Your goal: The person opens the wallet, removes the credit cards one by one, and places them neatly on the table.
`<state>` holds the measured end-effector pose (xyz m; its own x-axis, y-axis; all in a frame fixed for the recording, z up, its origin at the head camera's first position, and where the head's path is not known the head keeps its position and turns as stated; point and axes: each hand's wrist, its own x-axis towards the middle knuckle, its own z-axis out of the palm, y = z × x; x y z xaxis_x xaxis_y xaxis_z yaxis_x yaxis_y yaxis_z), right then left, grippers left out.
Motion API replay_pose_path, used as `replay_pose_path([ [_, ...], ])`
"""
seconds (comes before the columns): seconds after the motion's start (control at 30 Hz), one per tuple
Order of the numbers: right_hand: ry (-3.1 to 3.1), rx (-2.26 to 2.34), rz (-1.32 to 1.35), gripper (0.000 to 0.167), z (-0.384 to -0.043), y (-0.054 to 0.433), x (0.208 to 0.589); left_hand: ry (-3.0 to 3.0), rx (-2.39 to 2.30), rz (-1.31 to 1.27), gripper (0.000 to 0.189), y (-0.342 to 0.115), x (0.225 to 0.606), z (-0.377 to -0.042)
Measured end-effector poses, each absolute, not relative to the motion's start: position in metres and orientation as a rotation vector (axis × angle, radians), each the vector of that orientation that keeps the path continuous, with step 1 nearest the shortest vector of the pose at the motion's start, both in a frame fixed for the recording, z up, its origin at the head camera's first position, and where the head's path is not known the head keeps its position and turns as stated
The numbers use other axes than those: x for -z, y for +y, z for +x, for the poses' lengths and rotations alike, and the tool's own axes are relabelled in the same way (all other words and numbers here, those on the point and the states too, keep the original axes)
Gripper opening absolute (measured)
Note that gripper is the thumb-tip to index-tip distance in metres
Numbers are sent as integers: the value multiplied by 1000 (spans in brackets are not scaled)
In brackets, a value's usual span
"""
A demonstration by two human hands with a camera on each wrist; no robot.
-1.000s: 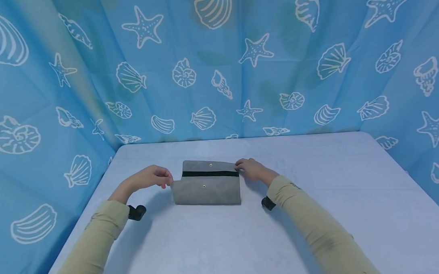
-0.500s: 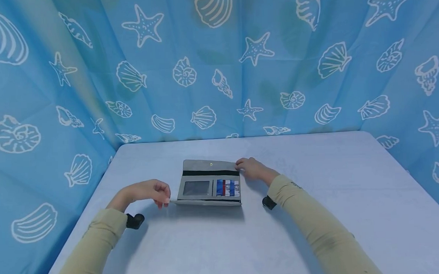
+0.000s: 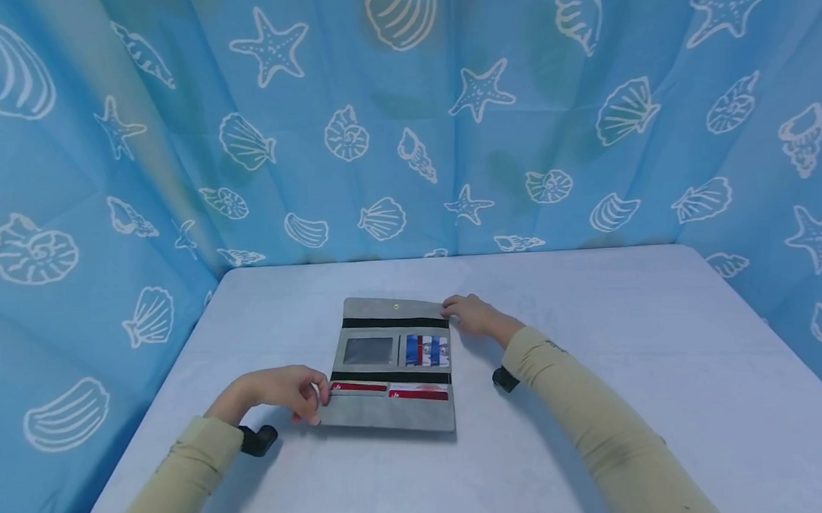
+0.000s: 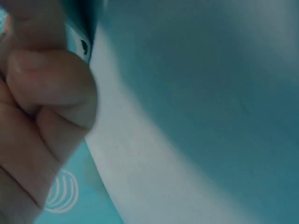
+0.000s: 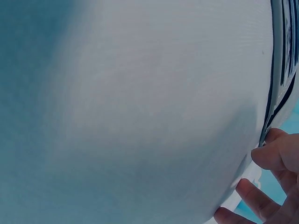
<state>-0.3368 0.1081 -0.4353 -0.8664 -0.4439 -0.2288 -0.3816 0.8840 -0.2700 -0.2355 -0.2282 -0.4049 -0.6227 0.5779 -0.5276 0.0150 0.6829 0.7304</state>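
A long grey wallet [image 3: 389, 415] lies unfolded on the table. Its top flap bears a small metal snap [image 3: 395, 307]. The middle panel has a clear window [image 3: 368, 351] and blue, white and red cards [image 3: 427, 351]; red cards [image 3: 419, 395] show in the lower panel's slots. My left hand [image 3: 284, 390] pinches the lower panel's left edge between thumb and fingers. At the flap's right edge, my right hand [image 3: 475, 315] grips the wallet with thumb and index finger, as the right wrist view shows; its other fingers [image 5: 257, 196] are spread near the tabletop.
A white-covered table [image 3: 577, 341] extends around the wallet on all sides. Behind it and along both sides hangs a blue curtain [image 3: 286, 193] with white shells and starfish. Each wrist carries a small black camera, the left one [image 3: 259, 441] close over the cloth.
My left hand has swung the wallet's lower panel up and toward me, then down, uncovering the window, the cards and the red cards. The right hand has stayed at the flap's edge.
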Motion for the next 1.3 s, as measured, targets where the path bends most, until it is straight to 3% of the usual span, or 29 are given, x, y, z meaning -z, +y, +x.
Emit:
replay_pose_path([
  [0.63, 2766, 301, -657, 38, -335, 109, 436, 2311, -555, 359, 26, -191, 415, -218],
  [1.3, 2766, 304, -617, 39, -331, 109, 432, 2376, -479, 360, 22, -189, 405, -219],
])
